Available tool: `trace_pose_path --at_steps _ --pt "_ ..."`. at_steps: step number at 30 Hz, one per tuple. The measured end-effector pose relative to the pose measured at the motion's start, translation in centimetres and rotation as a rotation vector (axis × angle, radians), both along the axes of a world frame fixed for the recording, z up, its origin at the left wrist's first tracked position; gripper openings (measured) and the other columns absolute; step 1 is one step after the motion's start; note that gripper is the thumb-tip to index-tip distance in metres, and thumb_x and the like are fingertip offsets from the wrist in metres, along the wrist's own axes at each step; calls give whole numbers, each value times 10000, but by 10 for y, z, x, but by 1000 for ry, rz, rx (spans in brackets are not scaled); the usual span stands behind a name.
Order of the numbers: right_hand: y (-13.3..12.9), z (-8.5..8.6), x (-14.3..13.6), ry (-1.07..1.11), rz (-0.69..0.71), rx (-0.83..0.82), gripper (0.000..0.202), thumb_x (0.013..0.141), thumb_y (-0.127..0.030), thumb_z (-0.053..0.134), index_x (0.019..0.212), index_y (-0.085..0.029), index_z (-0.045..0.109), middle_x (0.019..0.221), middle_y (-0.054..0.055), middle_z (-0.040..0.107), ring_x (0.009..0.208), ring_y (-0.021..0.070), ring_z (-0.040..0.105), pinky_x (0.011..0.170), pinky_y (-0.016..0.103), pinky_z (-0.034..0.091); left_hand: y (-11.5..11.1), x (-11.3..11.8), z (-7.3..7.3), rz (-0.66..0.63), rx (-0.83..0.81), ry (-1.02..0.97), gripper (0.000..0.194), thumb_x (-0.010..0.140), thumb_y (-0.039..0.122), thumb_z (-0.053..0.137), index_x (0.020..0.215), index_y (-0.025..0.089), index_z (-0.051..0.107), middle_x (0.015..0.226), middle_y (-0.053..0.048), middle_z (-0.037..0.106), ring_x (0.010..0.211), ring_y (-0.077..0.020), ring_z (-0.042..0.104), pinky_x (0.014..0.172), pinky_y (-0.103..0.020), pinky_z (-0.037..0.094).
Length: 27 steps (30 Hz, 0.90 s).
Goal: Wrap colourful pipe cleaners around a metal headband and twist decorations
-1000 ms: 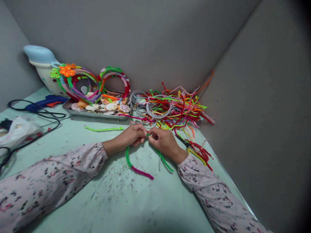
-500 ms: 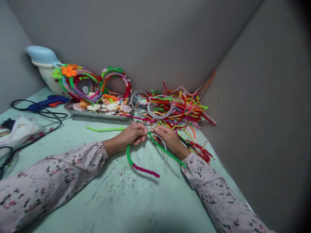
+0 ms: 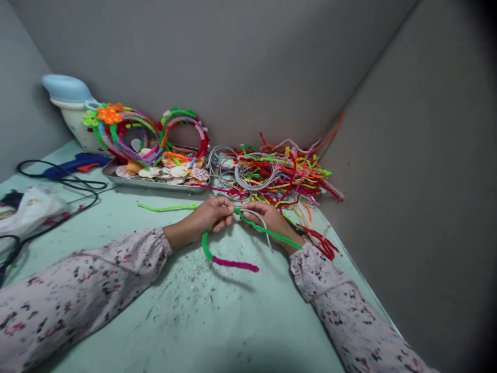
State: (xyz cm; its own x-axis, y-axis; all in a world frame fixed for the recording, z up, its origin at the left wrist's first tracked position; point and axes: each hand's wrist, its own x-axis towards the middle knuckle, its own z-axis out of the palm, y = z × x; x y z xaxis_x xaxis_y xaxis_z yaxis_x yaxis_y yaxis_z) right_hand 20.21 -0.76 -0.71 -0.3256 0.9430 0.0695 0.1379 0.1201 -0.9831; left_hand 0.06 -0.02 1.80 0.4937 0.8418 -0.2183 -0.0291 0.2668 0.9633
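My left hand (image 3: pixel 213 215) is closed, pinching a thin headband wrapped in pipe cleaner. Its wrapped end hangs below that hand, first green, then a magenta stretch (image 3: pixel 235 264). From my left fingertips a loose green pipe cleaner (image 3: pixel 267 231) runs right, passing across my right hand (image 3: pixel 272 220) toward the cuff. The headband's bare pale wire (image 3: pixel 265 225) curves down beside it. My right fingers are closed at the start of the loose green length, close to my left fingertips; their exact grip is partly hidden. A lime pipe cleaner (image 3: pixel 166 208) lies left of my left hand.
Behind my hands lie a heap of coloured pipe cleaners (image 3: pixel 298 171) and coiled wire hoops (image 3: pixel 252 185). A metal tray (image 3: pixel 155 184) holds shells and finished headbands (image 3: pixel 186 118). Farther left are a blue glue gun (image 3: pixel 70 165), a black cord (image 3: pixel 87 187) and a blue-lidded container (image 3: pixel 75 116).
The loose green pipe cleaner's free end has swung upward over my right wrist. The magenta end has lifted slightly and shifted right. Both hands stay almost in place.
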Motion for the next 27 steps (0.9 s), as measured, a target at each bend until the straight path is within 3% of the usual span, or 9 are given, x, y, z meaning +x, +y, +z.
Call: trace_pose_path --at_steps 13,21,27 --pt "-3 0 -11 -36 -27 142 261 746 -377 725 902 -170 687 835 32 703 728 139 633 680 270 502 1 -1 -4 -48 32 28 83 861 197 528 790 159 511 556 28 596 304 -27 390 317 -141 237" --pt "-8 2 -8 -246 -60 443 155 832 -228 625 960 -184 701 876 46 697 791 160 635 733 291 495 5 -2 -9 -59 27 26 97 839 218 572 784 167 511 537 32 593 300 -35 400 308 -147 234" --pt "-8 3 -5 -405 -59 690 159 880 -200 578 991 -208 692 867 43 679 819 169 617 759 299 486 5 -2 -9 -61 29 29 100 828 231 584 793 166 517 536 39 584 294 -33 394 306 -144 227"
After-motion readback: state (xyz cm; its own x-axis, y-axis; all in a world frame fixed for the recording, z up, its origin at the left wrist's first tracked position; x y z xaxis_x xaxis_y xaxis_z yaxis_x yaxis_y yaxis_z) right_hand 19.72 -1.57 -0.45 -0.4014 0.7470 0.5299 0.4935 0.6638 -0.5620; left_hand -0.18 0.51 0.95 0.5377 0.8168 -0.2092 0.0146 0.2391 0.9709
